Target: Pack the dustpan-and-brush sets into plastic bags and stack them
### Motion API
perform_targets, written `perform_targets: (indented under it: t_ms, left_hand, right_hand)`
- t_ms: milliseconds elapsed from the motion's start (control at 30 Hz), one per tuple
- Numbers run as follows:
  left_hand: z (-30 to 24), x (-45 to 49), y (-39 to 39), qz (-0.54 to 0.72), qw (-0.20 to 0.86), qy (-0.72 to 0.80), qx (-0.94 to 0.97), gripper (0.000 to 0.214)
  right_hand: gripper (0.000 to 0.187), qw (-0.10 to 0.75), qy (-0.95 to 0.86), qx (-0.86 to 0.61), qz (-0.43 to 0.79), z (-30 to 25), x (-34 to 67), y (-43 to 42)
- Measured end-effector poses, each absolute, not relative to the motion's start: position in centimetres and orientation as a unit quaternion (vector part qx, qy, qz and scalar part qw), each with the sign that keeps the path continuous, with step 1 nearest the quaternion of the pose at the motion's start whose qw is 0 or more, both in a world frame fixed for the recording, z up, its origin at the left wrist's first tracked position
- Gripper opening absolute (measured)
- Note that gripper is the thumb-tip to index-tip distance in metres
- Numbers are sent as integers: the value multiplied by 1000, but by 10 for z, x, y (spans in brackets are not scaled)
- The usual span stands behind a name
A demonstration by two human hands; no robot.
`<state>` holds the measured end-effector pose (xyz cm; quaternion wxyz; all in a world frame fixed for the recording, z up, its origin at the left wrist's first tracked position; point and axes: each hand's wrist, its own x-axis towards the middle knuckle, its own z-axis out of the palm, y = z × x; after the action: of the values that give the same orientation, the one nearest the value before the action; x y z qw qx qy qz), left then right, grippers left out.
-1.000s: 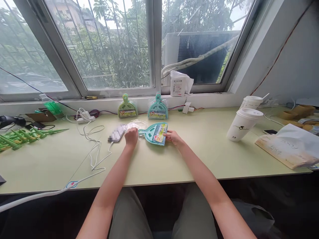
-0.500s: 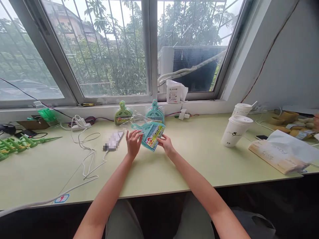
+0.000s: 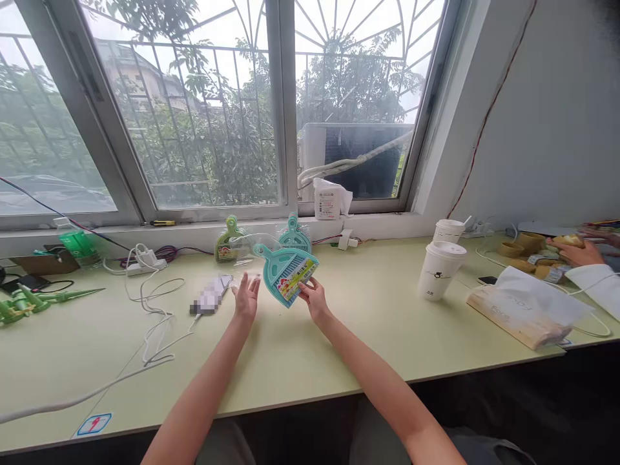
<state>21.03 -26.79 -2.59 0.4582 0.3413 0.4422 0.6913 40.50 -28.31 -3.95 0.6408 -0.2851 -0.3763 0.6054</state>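
Observation:
A small teal dustpan (image 3: 278,265) with a brush set in it and a yellow printed label is tilted above the table. My right hand (image 3: 316,298) grips its lower right corner, thumb over the label. To the left of the dustpan is my left hand (image 3: 246,297), fingers apart, not touching its body. Thin clear plastic film (image 3: 245,248) shows around the dustpan's handle and above my left fingertips; whether the fingers touch it I cannot tell. Behind, a green dustpan set (image 3: 230,242) and another teal set (image 3: 294,234) lean against the sill wall.
A phone (image 3: 213,296) with a white cable lies on the left, near a power strip (image 3: 146,261) and green plastic parts (image 3: 24,303). Paper cups (image 3: 440,271) and a tissue pack (image 3: 520,310) stand right. A co-worker's hand (image 3: 578,250) is by tape rolls (image 3: 526,245).
My left hand has come off the dustpan and opened to its left. The dustpan, still in my right hand, now shows its handle more plainly. A co-worker's hand shows more at right.

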Motion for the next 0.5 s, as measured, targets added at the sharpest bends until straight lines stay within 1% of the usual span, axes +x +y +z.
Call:
perform_targets:
  t_ms: [67,133,333,500]
  left_hand:
    - [-29,205,-265,714,467,412,320,45]
    - [-31,199,-263,716,475,404,314,40]
    - [-28,178,-262,669,514,374,384,48]
    - [-13,172,-269,663,446,383,464,54]
  right_hand:
    - [45,638,-379,-283,608,-36,406,-284]
    - [45,632,-391,-290,603,-33,408,-284]
    - [43,625,-429,-317,570,-25,418,-284]
    - [44,641,-438,-311,549,-19,427,-283]
